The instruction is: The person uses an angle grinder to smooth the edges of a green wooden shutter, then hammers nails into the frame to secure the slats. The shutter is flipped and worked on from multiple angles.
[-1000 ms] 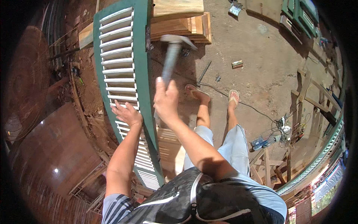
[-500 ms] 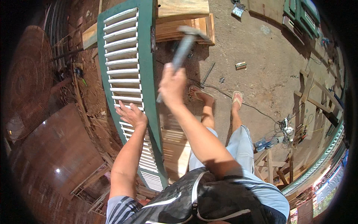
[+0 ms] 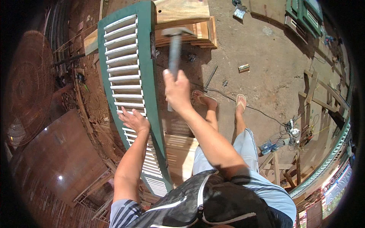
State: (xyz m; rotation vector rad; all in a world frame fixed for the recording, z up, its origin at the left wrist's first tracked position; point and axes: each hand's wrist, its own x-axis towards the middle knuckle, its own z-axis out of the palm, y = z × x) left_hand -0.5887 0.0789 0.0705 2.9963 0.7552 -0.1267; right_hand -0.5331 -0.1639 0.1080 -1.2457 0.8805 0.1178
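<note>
A green louvered shutter (image 3: 149,87) with white slats (image 3: 122,69) stretches away from me on the left. My left hand (image 3: 134,121) lies on its slats and inner frame edge, fingers spread and holding nothing. To the right of the shutter, my right hand (image 3: 177,90) is wrapped round the handle of a hammer (image 3: 175,51). The hammer is raised, its head pointing away from me, close to the shutter's right side but apart from it as far as I can see. A dark metal piece (image 3: 153,45) sits on the shutter's right edge.
Wooden boards (image 3: 182,11) and a stacked wooden frame (image 3: 212,32) lie at the far end. A dark rod (image 3: 212,77) and a cable (image 3: 262,110) are near my feet. Tangled wires (image 3: 292,131) and timber pieces (image 3: 321,89) lie right; a large round fan (image 3: 30,87) stands left.
The hammer has swung left, its head now nearer the shutter and its handle more upright in the picture. My left hand remains on the slats.
</note>
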